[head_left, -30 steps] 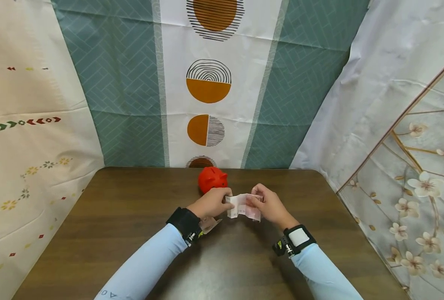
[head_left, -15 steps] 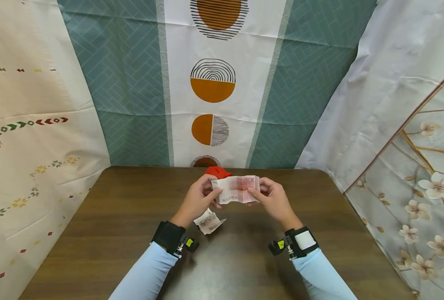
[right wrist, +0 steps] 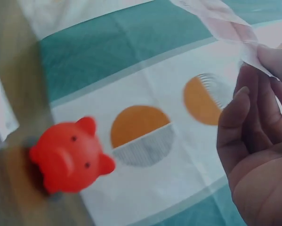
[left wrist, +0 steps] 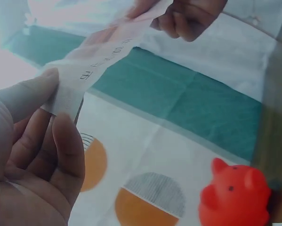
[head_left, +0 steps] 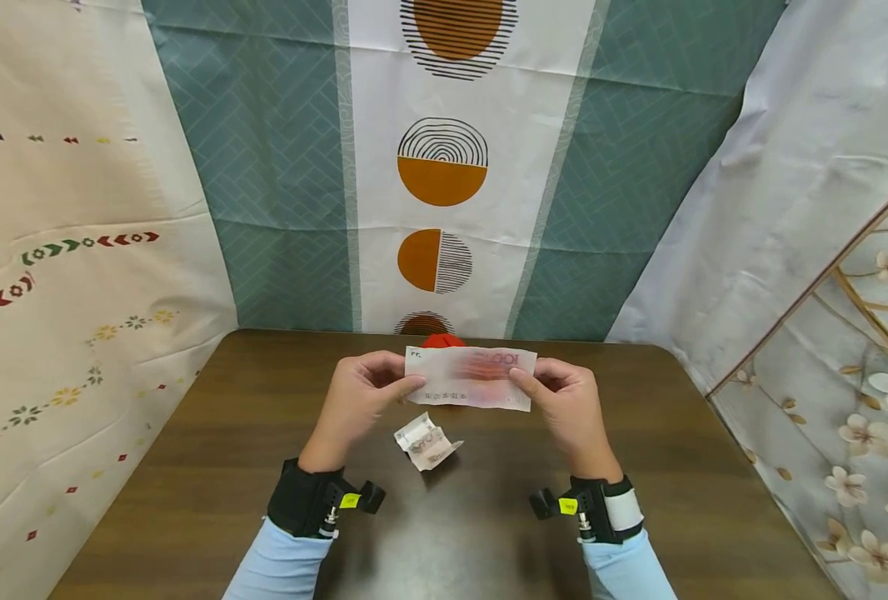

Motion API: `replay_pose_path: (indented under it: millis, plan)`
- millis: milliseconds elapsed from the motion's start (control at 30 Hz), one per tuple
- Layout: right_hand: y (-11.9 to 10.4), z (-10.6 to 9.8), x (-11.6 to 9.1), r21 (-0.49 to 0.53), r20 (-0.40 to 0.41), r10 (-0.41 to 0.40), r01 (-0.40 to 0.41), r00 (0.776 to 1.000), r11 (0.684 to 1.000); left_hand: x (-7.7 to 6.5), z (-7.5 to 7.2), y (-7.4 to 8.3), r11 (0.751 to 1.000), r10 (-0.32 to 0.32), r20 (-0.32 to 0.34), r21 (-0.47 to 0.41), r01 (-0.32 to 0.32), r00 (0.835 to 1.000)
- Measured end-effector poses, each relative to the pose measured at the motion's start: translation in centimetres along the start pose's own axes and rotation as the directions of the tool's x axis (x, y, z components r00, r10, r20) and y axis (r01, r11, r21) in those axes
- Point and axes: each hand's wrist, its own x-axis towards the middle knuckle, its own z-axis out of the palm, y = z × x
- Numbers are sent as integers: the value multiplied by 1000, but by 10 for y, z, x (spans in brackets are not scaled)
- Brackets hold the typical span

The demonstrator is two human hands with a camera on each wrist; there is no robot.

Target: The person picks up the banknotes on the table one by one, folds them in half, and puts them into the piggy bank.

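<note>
A pinkish 100 banknote (head_left: 470, 377) is stretched out flat between both hands, above the table. My left hand (head_left: 357, 400) pinches its left end between thumb and fingers; my right hand (head_left: 564, 404) pinches the right end the same way. In the left wrist view the banknote (left wrist: 100, 59) slants up from the left thumb to the other hand. On the table below lies a second, creased banknote (head_left: 427, 442), partly folded up. Behind the held note sits a red piggy bank (head_left: 442, 341), mostly hidden in the head view but plain in the right wrist view, where the piggy bank (right wrist: 68, 157) shows its snout.
The brown wooden table (head_left: 286, 517) reaches back to a hanging curtain (head_left: 286, 167) with green and white panels. Patterned cloth (head_left: 77, 333) hangs along the left side, and a white flowered cloth (head_left: 826, 400) along the right.
The hands have lifted and spread the banknote from a creased, folded shape to a flat one, moving apart. The creased note on the table came into full view; the piggy bank became mostly covered.
</note>
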Motion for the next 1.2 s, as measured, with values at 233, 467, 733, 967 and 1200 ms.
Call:
replay_pose_path:
  millis: [233, 467, 733, 967, 1200]
  plan:
    - [-14, 2, -8, 35, -9, -45, 45, 999, 998, -8, -3, 10, 1000, 1, -50, 17, 0, 999]
    - [-16, 3, -15, 83, -11, -36, 37, 999, 996, -14, -3, 14, 1000, 2, -41, 30, -1, 999]
    - [-14, 4, -8, 127, 15, -64, 62, 998, 990, -12, -4, 16, 999, 0, -42, 52, 2, 999]
    - [-14, 4, -6, 139, 12, -70, 68, 997, 988, -10, -2, 15, 999, -5, -38, 52, 7, 999]
    - [-13, 5, -7, 141, 4, -46, 45, 999, 989, -10, -2, 13, 999, -10, -30, 42, 11, 999]
